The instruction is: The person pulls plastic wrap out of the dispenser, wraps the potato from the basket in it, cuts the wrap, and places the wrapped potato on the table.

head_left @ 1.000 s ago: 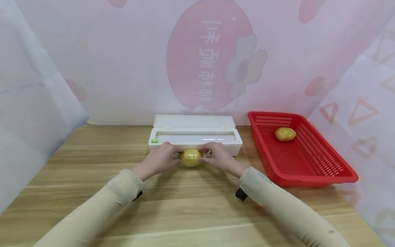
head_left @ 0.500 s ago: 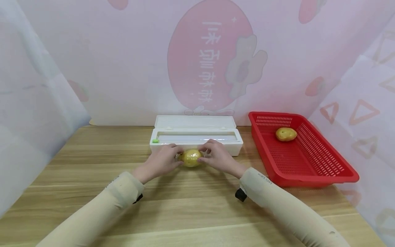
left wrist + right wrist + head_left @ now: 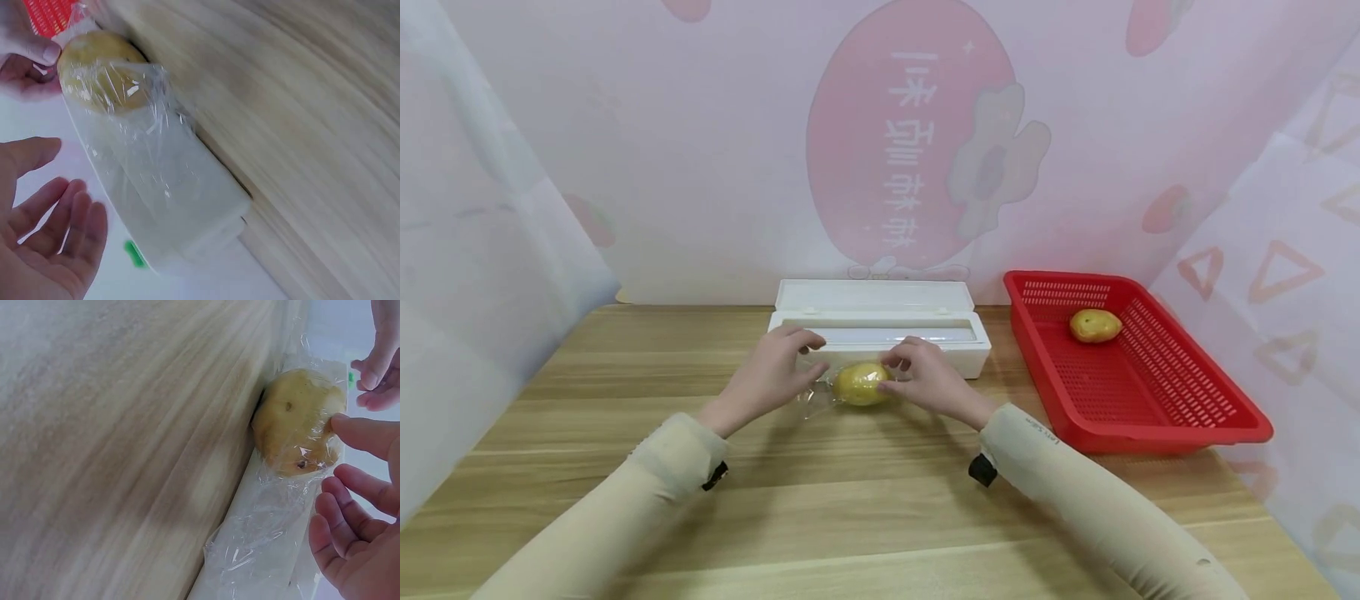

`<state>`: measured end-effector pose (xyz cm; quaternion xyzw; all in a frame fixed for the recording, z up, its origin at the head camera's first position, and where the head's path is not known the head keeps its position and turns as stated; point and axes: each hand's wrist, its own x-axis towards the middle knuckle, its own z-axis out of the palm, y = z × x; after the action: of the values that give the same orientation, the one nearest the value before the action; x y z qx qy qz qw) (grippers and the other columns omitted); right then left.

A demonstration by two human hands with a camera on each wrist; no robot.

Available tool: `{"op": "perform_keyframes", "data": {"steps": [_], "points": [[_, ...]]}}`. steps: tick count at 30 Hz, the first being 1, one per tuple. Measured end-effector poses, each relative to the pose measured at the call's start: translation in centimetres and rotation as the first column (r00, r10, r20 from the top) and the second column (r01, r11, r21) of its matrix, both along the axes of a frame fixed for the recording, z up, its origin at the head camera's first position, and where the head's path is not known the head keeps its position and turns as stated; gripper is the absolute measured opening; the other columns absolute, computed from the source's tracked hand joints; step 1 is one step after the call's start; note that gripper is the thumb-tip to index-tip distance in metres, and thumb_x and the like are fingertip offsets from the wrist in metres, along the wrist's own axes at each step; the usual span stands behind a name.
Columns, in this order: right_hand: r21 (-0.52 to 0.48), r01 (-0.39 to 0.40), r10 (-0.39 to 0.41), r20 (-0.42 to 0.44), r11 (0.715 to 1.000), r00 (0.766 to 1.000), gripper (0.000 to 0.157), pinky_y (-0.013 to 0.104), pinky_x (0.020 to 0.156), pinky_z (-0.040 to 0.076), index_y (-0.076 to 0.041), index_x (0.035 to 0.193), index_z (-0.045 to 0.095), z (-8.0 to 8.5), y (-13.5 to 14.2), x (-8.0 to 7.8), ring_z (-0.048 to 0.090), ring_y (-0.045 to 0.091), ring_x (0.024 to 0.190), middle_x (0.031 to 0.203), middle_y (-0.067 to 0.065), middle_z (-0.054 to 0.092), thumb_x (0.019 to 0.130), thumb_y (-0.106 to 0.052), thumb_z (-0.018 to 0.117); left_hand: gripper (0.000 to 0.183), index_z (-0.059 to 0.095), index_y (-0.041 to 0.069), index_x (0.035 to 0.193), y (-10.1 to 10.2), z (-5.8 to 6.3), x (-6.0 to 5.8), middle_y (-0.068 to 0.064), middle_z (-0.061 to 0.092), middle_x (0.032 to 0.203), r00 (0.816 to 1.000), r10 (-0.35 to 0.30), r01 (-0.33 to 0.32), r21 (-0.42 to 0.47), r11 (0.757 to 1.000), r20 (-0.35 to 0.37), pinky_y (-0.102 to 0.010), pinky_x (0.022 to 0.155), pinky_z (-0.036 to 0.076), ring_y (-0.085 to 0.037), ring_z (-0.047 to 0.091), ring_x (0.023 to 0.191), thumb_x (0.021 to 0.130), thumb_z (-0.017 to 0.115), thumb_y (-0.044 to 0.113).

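A potato (image 3: 857, 385) wrapped in clear cling film (image 3: 817, 398) is against the front of a white cling film box (image 3: 966, 360). My right hand (image 3: 932, 382) holds the potato's right end, its thumb on the wrapped skin and the other fingers curled close by. Off to the left, my left hand (image 3: 766, 372) is apart from the potato with loosely bent fingers and nothing between them. In the left wrist view, a loose flap of film (image 3: 159, 119) spreads from the potato over the box front, and the left hand (image 3: 53, 231) is beside it.
A red plastic basket (image 3: 1067, 408) stands on the right with another potato (image 3: 1094, 326) inside. The box's lid (image 3: 872, 294) is raised at the back, and a patterned curtain hangs behind. Wooden tabletop (image 3: 850, 517) extends in front.
My left hand has let go of the potato's left end and moved left, exposing the loose film there. The right hand stays at the other end.
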<state>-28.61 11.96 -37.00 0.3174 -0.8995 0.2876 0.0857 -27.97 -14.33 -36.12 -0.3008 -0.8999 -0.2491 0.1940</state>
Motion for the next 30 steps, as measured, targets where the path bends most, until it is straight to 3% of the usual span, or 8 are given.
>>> {"op": "perform_keyframes", "data": {"steps": [4,9,16,22,26,30], "points": [[0.0,-0.003,0.003,-0.004,1.0,1.0,0.033,0.033,0.078,0.049,-0.002,0.105,0.072,0.1,0.0,0.0,0.06,0.023,0.089,0.099,0.007,0.065,0.08,-0.021,0.084,0.043,0.066,-0.003,0.114,-1.0,-0.1,-0.6,-0.015,0.065,0.115,1.0,0.006,-0.005,0.056,0.998,-0.022,-0.046,0.091,0.046,-0.033,0.055,0.106,0.081,0.082,0.02],[0.006,-0.004,0.004,-0.001,1.0,1.0,0.033,0.034,0.081,0.049,-0.004,0.105,0.072,0.2,-0.2,-0.1,0.06,0.021,0.092,0.1,0.005,0.066,0.082,-0.025,0.083,0.062,0.061,-0.003,0.123,-2.6,-0.7,-1.7,-0.018,0.062,0.125,1.0,0.007,-0.009,0.135,0.991,0.01,-0.054,0.1,0.032,-0.039,0.047,0.117,0.074,0.088,0.024],[-0.026,-0.004,0.004,-0.019,1.0,1.0,0.033,0.034,0.083,0.048,-0.002,0.106,0.071,0.7,-0.8,-0.3,0.058,0.023,0.095,0.1,0.006,0.065,0.084,-0.025,0.08,0.076,0.058,0.0,0.131,-4.1,-1.4,-3.0,-0.017,0.051,0.14,0.989,0.024,-0.05,0.172,0.984,0.149,-0.061,0.105,0.023,-0.041,0.035,0.129,0.072,0.089,0.036],[-0.135,-0.065,0.065,-0.005,0.989,0.998,0.031,0.038,0.085,0.049,0.001,0.107,0.07,2.1,-2.4,-0.4,0.059,0.023,0.096,0.104,0.011,0.067,0.087,-0.021,0.078,0.067,0.066,0.005,0.124,-5.0,-1.9,-4.0,-0.015,0.038,0.151,0.971,0.031,-0.077,0.189,0.979,0.239,-0.069,0.105,0.016,-0.047,0.024,0.136,0.072,0.088,0.041],[-0.209,-0.071,0.083,0.047,0.975,0.995,0.03,0.032,0.083,0.05,0.0,0.108,0.071,2.6,-3.7,-0.6,0.059,0.02,0.095,0.105,0.01,0.067,0.088,-0.022,0.077,0.059,0.071,0.008,0.115,-5.6,-2.4,-4.5,-0.013,0.032,0.155,0.952,0.013,-0.082,0.215,0.973,0.306,-0.07,0.105,0.014,-0.046,0.02,0.139,0.072,0.088,0.043],[-0.266,-0.043,0.079,0.128,0.963,0.989,0.031,0.027,0.078,0.051,-0.001,0.11,0.071,2.8,-5.1,-0.8,0.06,0.018,0.092,0.104,0.008,0.068,0.089,-0.023,0.075,0.054,0.072,0.01,0.115,-5.9,-3.0,-5.0,-0.01,0.032,0.156,0.932,-0.037,-0.061,0.255,0.965,0.361,-0.064,0.105,0.027,-0.041,0.025,0.14,0.074,0.086,0.042]]}}
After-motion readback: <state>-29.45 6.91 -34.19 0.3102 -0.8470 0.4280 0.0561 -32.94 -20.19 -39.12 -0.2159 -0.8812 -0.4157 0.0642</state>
